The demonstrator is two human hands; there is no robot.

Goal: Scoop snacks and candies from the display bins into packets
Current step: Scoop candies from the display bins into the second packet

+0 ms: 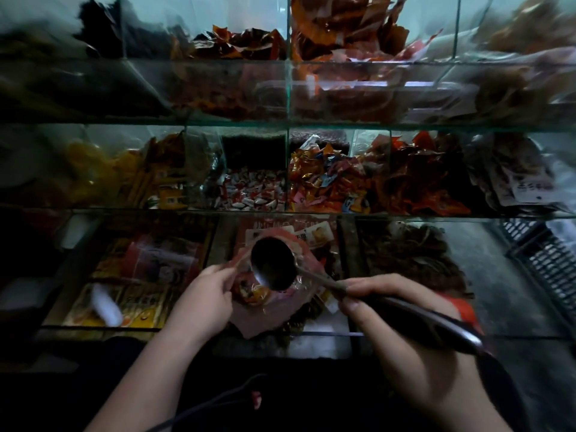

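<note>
Your left hand (205,294) pinched the pink packet (249,319) open above the front bin (199,328), at 9 o'clock of the ladle (272,263). Your right hand (389,322) gripped its handle from 4 o'clock. Tipping the bowl slowly, low over the mouth, probably suited best.

Glass display case (311,214), three stepped tiers split into bins by glass dividers.
Top tier: orange-red packets (343,32).
Middle tier, left to right: yellow packets (149,179), white-and-red candies (252,194), mixed orange and blue candies (324,185), red packets (420,185), pale labelled bags (523,182).
Bottom tier: flat printed packets (137,275) on the left, brown stringy snack (411,251) on the right.
</note>
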